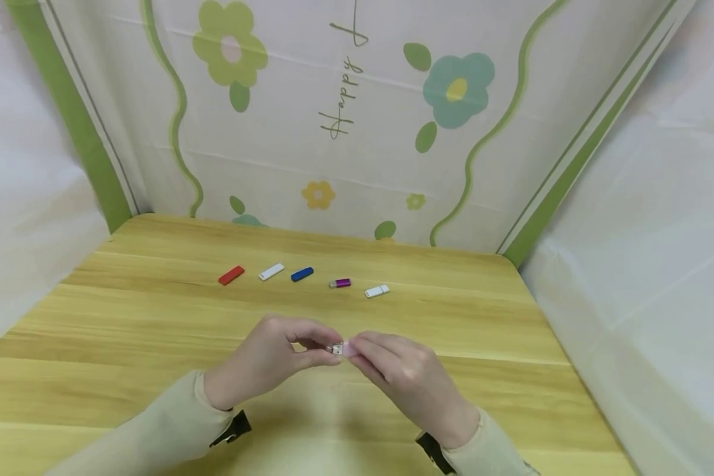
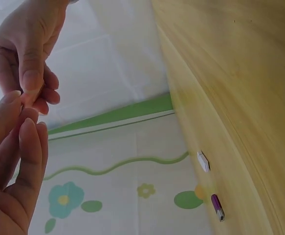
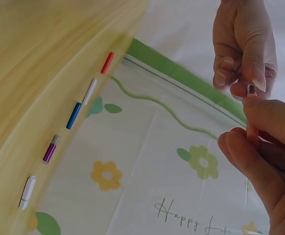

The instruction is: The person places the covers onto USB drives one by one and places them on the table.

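Observation:
A pink USB stick (image 1: 349, 348) is held between both hands, above the near part of the table. My right hand (image 1: 407, 370) grips its pink body between thumb and fingers. Its bare metal connector (image 1: 337, 349) points left, toward my left hand (image 1: 282, 350). The left thumb and index finger pinch around this connector end. In the right wrist view the connector shows dark at its opening, right at the left fingertips, with the pink body (image 3: 252, 131) partly covered by the right fingers. In the left wrist view the fingers hide most of the stick.
Beyond the hands, a row of USB sticks lies on the wooden table (image 1: 155, 317): red (image 1: 231, 275), white (image 1: 271, 272), blue (image 1: 302, 274), purple with a metal end (image 1: 340, 283), and another white one (image 1: 377, 291). A flower-printed curtain (image 1: 369, 178) hangs behind the table.

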### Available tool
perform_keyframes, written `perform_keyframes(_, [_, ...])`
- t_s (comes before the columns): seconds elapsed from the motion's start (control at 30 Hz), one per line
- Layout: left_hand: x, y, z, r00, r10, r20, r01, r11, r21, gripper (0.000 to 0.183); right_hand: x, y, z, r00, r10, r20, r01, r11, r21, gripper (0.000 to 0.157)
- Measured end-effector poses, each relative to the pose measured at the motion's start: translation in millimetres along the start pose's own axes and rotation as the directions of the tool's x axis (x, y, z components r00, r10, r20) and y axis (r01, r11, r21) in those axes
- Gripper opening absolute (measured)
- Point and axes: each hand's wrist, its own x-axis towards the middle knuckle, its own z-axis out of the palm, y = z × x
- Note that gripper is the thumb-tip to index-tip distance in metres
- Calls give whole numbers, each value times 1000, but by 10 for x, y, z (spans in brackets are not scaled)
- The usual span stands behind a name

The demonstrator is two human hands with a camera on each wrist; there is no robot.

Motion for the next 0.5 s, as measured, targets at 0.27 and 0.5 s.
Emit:
perform_keyframes(0.27, [56, -61, 68, 996, 67, -61, -64, 997, 54, 18, -2, 49, -4, 1000, 21, -9, -21, 1000, -15, 24])
perform_keyframes(0.5, [109, -118, 136, 990, 98, -101, -91, 993, 74, 20, -17, 94, 3, 998, 69, 6, -69, 997, 19, 23])
